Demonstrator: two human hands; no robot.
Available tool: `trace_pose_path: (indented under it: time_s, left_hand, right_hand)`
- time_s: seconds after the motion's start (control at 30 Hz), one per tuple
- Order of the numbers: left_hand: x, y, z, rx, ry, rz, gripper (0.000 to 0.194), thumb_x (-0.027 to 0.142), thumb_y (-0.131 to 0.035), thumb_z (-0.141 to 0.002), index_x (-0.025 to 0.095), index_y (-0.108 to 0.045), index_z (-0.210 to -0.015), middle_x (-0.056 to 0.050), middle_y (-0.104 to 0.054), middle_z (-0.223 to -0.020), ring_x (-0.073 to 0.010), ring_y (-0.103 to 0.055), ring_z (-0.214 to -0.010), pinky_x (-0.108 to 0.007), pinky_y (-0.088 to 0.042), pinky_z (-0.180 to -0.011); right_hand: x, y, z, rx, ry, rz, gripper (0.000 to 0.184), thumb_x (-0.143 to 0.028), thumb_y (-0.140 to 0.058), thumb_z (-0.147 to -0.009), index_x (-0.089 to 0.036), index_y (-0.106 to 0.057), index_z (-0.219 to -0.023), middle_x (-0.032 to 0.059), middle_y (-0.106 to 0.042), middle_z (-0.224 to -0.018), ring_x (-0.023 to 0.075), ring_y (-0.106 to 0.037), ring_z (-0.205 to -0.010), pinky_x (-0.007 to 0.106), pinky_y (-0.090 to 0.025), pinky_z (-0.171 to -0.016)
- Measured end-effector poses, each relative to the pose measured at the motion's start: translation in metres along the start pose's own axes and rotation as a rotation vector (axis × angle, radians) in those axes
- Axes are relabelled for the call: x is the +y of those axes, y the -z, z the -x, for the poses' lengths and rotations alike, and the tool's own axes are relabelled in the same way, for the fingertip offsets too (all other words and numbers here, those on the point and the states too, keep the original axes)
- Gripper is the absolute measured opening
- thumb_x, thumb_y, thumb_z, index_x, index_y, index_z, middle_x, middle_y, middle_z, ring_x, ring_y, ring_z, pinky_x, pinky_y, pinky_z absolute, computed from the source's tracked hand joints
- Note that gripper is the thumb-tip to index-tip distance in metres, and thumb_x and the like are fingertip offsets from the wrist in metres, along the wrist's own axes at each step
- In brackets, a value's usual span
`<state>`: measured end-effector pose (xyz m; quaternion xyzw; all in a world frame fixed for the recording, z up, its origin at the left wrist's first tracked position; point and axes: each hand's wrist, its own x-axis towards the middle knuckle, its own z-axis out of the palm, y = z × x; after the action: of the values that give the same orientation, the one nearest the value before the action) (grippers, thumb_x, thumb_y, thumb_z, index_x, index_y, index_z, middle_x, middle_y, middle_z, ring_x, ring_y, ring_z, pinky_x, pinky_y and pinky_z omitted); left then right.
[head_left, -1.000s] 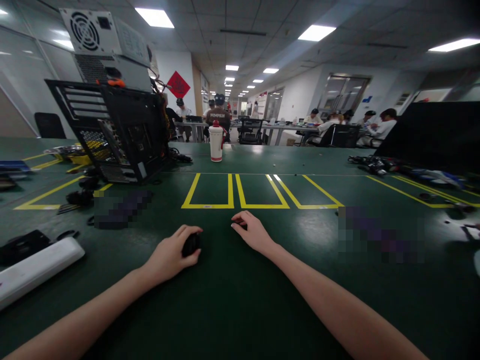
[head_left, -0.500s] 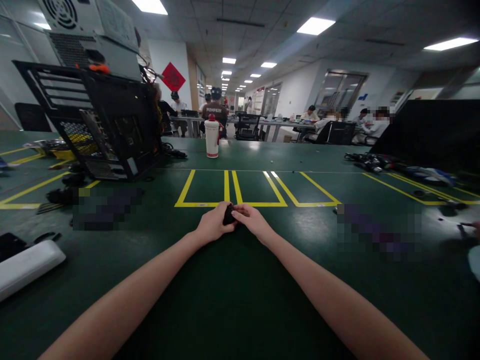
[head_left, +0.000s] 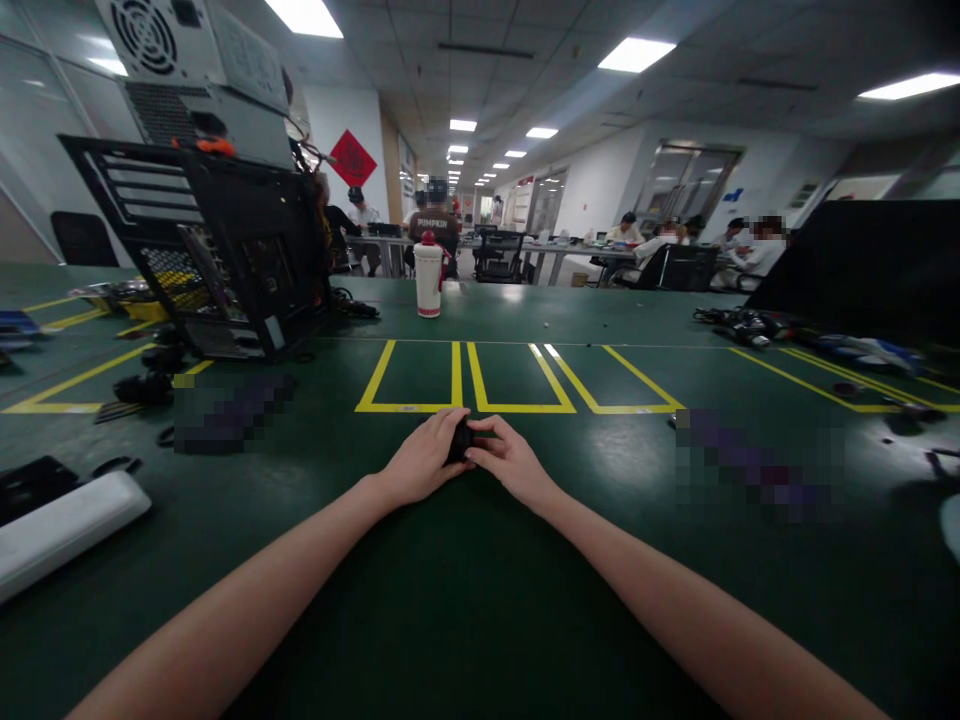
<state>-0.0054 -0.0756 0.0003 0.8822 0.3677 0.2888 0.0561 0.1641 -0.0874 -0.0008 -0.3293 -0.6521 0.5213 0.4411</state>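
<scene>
The left hand [head_left: 421, 460] curls its fingers around a small black object [head_left: 460, 440], apparently steadying it against the right hand [head_left: 516, 468], whose fingers touch or pinch it, unclear which.

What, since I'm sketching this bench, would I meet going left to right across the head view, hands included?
Black computer case → left hand → small black object between the hands → right hand → large black panel at the right edge.

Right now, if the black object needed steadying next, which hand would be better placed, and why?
Probably the left hand: it curls around the black object from the left, while the right hand seems to meet only its right edge.
</scene>
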Motion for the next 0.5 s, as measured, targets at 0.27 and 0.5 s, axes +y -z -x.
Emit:
trace_pose_path:
  time_s: [0.27,0.5]
  left_hand:
    - [-0.0028,-0.0033,0.0002,0.01,0.006,0.004,0.062,0.032,-0.059,-0.073,0.022,-0.022,-0.123,-0.01,-0.041,-0.12,-0.0267,-0.044,-0.109,-0.048,-0.038,-0.09]
    - [-0.0034,-0.0033,0.0001,0.01,-0.003,0.016,0.062,0.031,-0.059,-0.073,0.022,-0.023,-0.123,-0.011,-0.04,-0.12,-0.0272,-0.043,-0.11,-0.048,-0.037,-0.091]
  right_hand:
    - [0.0003,0.0012,-0.0056,0.088,-0.001,0.045,0.022,-0.026,-0.055,-0.074,-0.02,-0.051,-0.095,0.0031,-0.055,-0.098,0.0164,-0.054,-0.095,0.035,-0.043,-0.085]
    - [0.0027,0.0039,-0.007,0.027,-0.05,-0.006,0.026,-0.024,-0.058,-0.071,-0.02,-0.051,-0.096,0.0033,-0.056,-0.099,0.0178,-0.054,-0.097,0.037,-0.043,-0.086]
